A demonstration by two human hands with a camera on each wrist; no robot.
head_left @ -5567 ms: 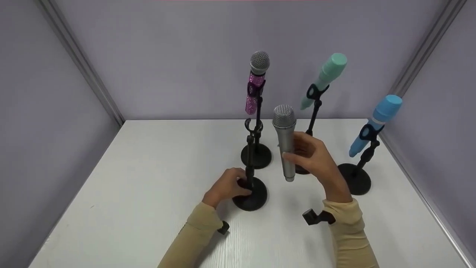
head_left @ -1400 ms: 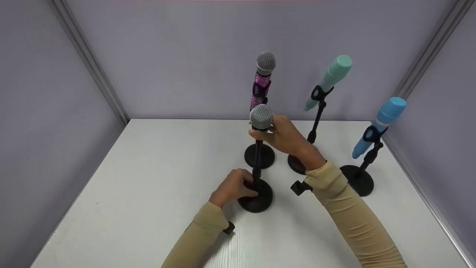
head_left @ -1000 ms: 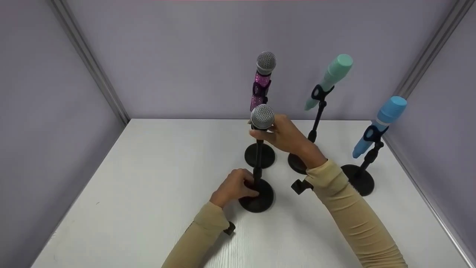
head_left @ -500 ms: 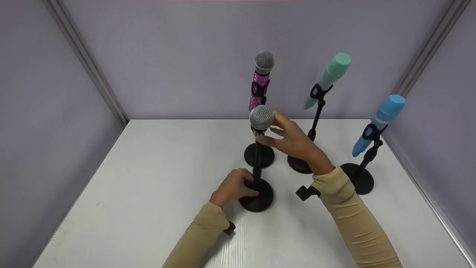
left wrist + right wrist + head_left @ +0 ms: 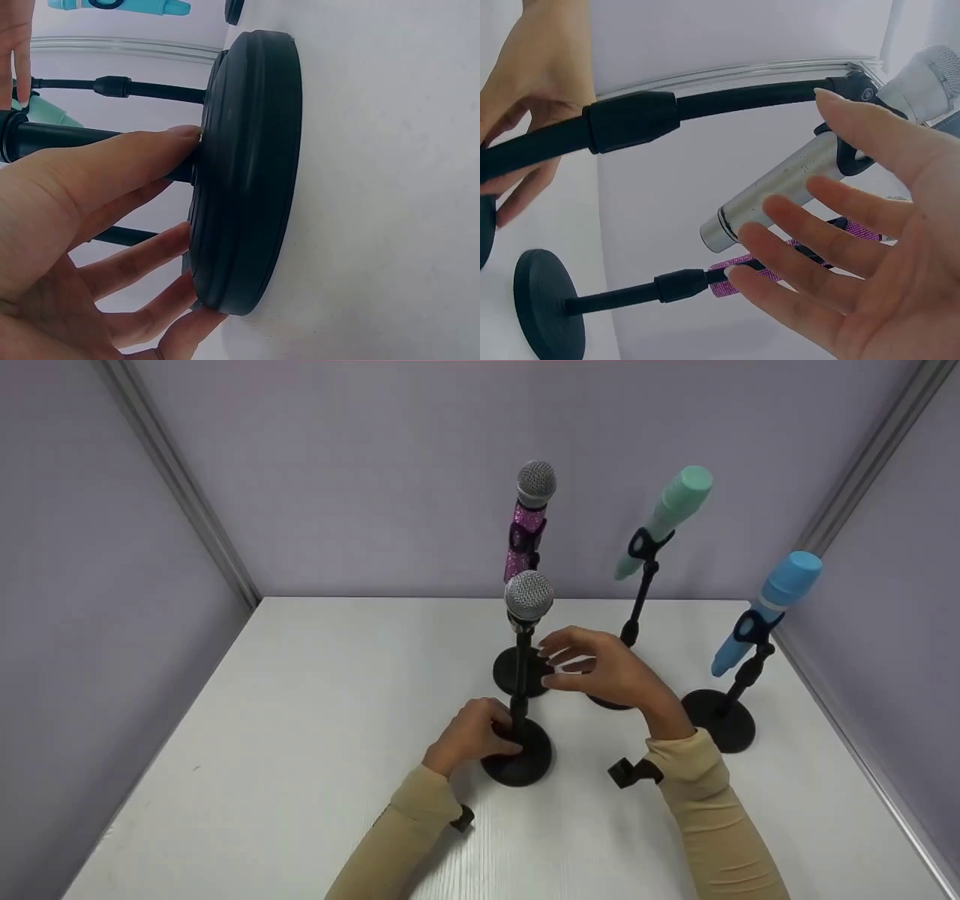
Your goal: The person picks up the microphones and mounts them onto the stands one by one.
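Observation:
A silver microphone (image 5: 529,595) sits in the clip of the nearest black microphone stand (image 5: 532,765); its slanted body (image 5: 780,186) shows in the right wrist view. My left hand (image 5: 471,737) holds that stand low down, thumb by the pole and fingers along the edge of the round base (image 5: 251,165). Beside the pole, my right hand (image 5: 611,671) is held in the air with fingers spread and nothing in them. Behind, a pink glitter microphone (image 5: 529,519) rests in its own stand.
To the right stand a mint green microphone (image 5: 675,502) and a blue microphone (image 5: 780,585), each tilted in a black stand. All are on a white table (image 5: 300,720) with grey panels (image 5: 375,472) at the back and sides.
My right hand brought the silver microphone over to the front stand's clip, then let go and drew back down and right. My left hand has stayed at the base.

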